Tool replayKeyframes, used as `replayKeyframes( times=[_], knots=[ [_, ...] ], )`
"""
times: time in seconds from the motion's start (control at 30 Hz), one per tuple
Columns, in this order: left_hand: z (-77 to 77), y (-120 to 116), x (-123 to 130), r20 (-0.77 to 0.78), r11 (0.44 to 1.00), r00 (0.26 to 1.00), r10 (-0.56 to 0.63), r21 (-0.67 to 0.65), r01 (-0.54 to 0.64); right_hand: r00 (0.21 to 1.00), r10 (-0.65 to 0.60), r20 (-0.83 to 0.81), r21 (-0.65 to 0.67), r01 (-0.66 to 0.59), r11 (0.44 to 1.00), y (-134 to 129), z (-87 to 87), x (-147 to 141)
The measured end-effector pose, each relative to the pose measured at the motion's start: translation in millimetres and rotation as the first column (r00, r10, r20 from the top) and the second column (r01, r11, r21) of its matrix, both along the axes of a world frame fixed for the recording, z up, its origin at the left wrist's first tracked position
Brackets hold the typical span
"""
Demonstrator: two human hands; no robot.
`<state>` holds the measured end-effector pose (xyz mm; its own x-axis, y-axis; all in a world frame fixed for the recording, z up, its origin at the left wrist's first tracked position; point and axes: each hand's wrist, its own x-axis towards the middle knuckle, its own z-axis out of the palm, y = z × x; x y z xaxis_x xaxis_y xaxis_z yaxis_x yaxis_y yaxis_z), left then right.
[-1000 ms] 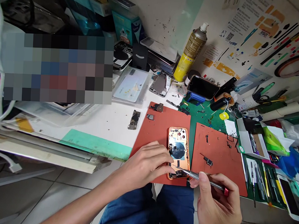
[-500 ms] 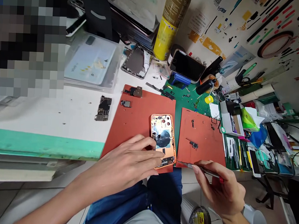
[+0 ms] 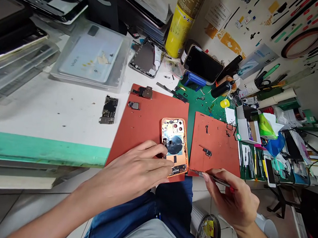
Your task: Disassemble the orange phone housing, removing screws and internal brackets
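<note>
Rests the left hand [image 3: 135, 167] across the left edge and lower part of an orange phone housing [image 3: 175, 145]; cannot tell whether clamped round that edge. Grips a slim precision screwdriver [image 3: 198, 173] between thumb and fingers of the right hand [image 3: 232, 196], tip at the housing's lower right corner; cannot tell whether touching. Holds both hands apart, either side of the housing, lying inner face up on the left red mat [image 3: 148, 122], camera holes at the far end. Has a camera module [image 3: 147, 92] and small metal-cased part [image 3: 134, 105] near that mat's far left corner, a black circuit board [image 3: 108, 110] beside it on the white tabletop [image 3: 80, 113], and a small black component [image 3: 207, 152] on the right red mat [image 3: 200, 135].
</note>
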<state>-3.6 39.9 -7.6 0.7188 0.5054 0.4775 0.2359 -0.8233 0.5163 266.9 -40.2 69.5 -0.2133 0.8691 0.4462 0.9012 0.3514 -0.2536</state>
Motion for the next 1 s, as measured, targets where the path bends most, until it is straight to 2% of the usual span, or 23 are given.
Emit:
replayKeyframes(
  times=[0.33, 0.53, 0.63, 0.77, 0.9, 1.0],
  knots=[
    [2.2, 0, 0, 0.034, 0.999, 0.999, 0.002, -0.033, -0.001, 1.0, -0.002, 0.015, -0.031, 0.003, 1.0, -3, -2.6, 5],
    [1.3, -1, 0, 0.017, 0.999, 1.0, 0.0, -0.041, 0.0, 0.986, 0.169, -0.015, -0.196, -0.168, 0.966, 4, 7.5, 8],
    [2.4, -1, -1, 0.015, 0.998, 1.0, -0.004, -0.066, 0.005, 0.973, 0.225, 0.047, -0.171, -0.214, 0.962, 7, 10.4, 11],
    [5.5, -1, -1, 0.004, 0.996, 1.0, -0.013, -0.092, 0.013, 0.961, 0.224, 0.162, -0.074, -0.215, 0.974, 12, 12.2, 10],
    [6.8, 0, 1, 0.04, 0.995, 0.999, -0.001, -0.104, 0.005, 0.959, 0.276, 0.066, -0.138, -0.265, 0.954, 18, 14.5, 5],
    [6.6, 0, 1, 0.071, 0.992, 0.997, 0.001, -0.128, 0.008, 0.953, 0.287, 0.093, -0.111, -0.277, 0.954, 21, 15.4, 3]
  ],
)
